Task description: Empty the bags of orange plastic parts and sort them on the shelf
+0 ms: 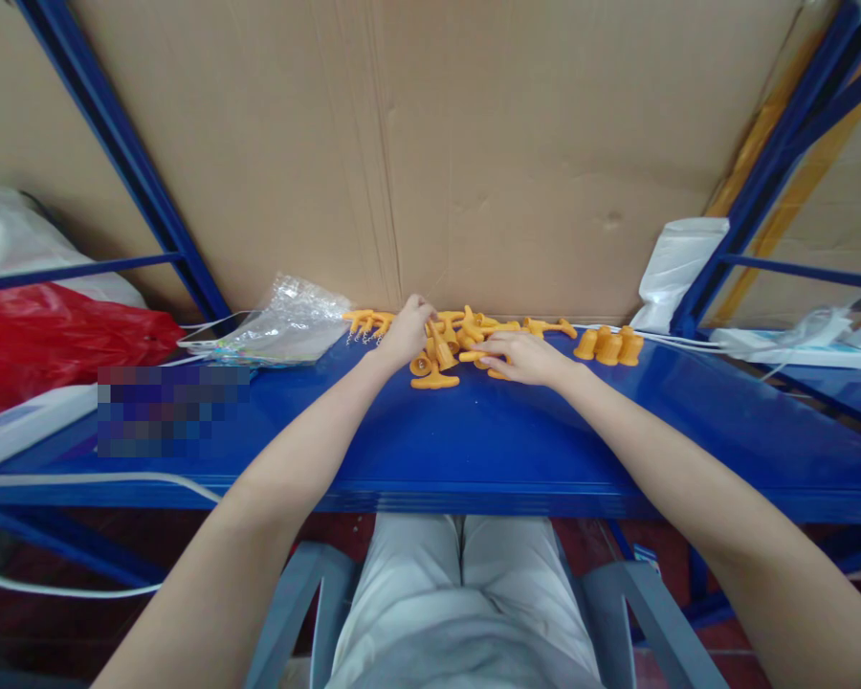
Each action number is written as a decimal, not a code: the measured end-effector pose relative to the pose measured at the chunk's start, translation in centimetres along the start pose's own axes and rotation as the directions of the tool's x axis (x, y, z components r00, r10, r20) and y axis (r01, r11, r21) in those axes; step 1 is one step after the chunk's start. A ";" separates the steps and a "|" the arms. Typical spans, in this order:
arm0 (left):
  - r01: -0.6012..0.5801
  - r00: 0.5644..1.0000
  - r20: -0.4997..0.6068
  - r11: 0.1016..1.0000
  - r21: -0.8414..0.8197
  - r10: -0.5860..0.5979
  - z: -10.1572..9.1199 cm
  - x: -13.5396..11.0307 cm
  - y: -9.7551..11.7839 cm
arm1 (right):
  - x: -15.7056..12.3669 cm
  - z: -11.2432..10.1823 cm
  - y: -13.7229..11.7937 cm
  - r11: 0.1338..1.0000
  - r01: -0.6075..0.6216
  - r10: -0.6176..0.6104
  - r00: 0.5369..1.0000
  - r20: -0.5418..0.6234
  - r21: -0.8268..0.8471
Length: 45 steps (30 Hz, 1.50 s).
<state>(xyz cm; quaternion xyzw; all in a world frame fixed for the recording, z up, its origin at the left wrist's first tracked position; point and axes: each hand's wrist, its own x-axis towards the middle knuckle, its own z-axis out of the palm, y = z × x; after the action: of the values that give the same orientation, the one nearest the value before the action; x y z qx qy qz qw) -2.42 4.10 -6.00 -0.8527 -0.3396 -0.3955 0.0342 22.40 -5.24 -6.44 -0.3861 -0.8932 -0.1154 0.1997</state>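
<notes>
My left hand [406,333] is closed, its fingertips pinching a yellow-orange corkscrew piece [441,346] at the left of a pile. My right hand [522,358] reaches into the same pile from the right, its fingers bent around a yellow-orange T-shaped corkscrew handle [474,357]; the grip is partly hidden. Between the hands lie several more yellow-orange handles and bell-shaped bodies [469,327]. A T-handled piece [434,382] lies nearest me. Left of my left hand, several corkscrews [363,323] with bare metal spirals lie in a row.
Several yellow-orange bell-shaped bodies [608,346] stand at the right of the blue table [445,450]. Clear plastic bags [294,321] lie at the left, beyond them a red bag [64,344]. A power strip [804,349] is far right. Cardboard [474,153] closes the back.
</notes>
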 end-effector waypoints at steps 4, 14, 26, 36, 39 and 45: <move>0.003 0.988 -0.152 0.993 -0.119 -0.021 -0.1 0.4 0.4 | 0.0 0.1 0.1 1.000 0.007 -0.007 1.000 0.026 0.022; 0.099 0.851 -0.339 0.757 -0.645 -0.401 0.3 1.0 2.9 | 0.3 -0.4 -0.8 0.988 -0.102 0.116 0.987 -0.115 0.116; 0.207 0.772 -0.147 0.464 -0.861 -0.618 0.9 0.6 5.1 | 1.0 0.7 -1.2 0.879 -0.229 0.335 0.921 -0.198 0.419; 0.211 0.774 -0.152 0.476 -0.853 -0.615 1.5 0.5 5.8 | 1.4 1.2 -2.6 0.723 -0.140 0.238 0.970 -0.054 0.676; 0.222 0.778 -0.132 0.466 -0.857 -0.614 1.3 0.5 5.3 | 1.6 1.0 -2.3 0.667 -0.150 0.269 0.962 -0.048 0.730; 0.293 0.762 -0.030 0.384 -0.876 -0.647 0.9 0.5 5.1 | 1.4 0.2 -0.8 0.653 -0.176 0.353 0.931 -0.091 0.737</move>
<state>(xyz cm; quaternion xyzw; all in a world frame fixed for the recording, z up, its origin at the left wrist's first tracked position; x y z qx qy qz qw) 1.50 0.73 -5.21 -0.5348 -0.3289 -0.6510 -0.4266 20.90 -4.80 -6.01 -0.3881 -0.7715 0.2295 0.4490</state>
